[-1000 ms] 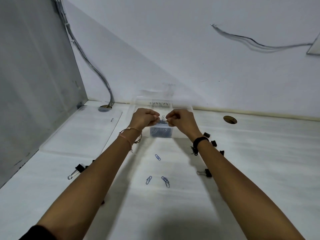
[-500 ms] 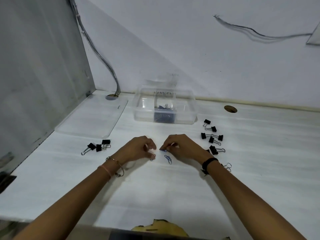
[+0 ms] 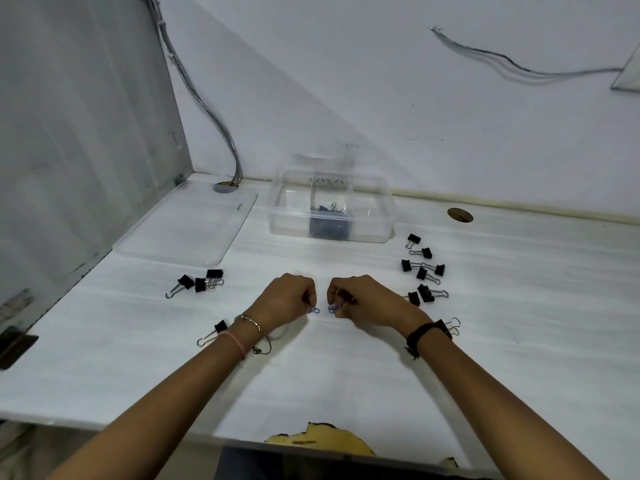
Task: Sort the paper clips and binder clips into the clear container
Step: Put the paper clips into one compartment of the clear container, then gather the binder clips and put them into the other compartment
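Both hands had dropped from the clear container (image 3: 330, 206) to the desk; left hand (image 3: 289, 301) and right hand (image 3: 363, 299) each pinched a light, slippery blue paper clip (image 3: 315, 310), best nipped by its wire loop.

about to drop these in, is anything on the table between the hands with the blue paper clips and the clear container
Nothing visible. The left hand and right hand pinch blue paper clips on bare table straight before the open clear container; the binder clips lie off to the sides.
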